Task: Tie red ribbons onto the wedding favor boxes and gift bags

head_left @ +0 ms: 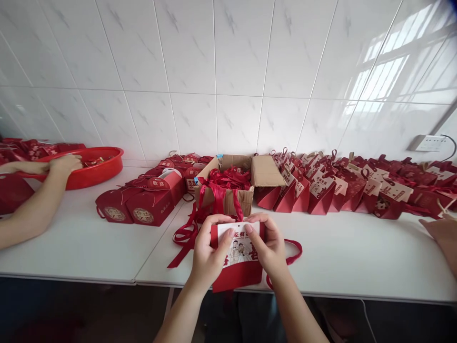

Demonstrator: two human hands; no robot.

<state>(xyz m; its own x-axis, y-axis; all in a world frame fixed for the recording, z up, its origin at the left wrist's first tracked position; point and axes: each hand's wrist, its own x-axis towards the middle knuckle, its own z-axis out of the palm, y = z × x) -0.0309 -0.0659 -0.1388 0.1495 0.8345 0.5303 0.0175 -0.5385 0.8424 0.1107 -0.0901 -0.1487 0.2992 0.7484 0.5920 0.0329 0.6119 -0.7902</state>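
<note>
A red gift box [238, 276] with a white printed front panel is held upright at the table's front edge. My left hand [213, 252] grips its upper left side, thumb on the panel and fingers behind. On the upper right side, my right hand [267, 245] holds it the same way. Red ribbon [294, 252] loops out on the right of the box, lying on the table. Just beyond my hands stands an open cardboard box [233, 202] full of red ribbons [230, 178], some trailing over its front and left.
Larger red boxes [146, 205] stand left of the carton. Rows of finished-looking red gift bags [321, 190] line the wall on the right. A person's arm [43, 205] reaches to a red basin [94, 174] at left; another person's hand [441, 233] is at right.
</note>
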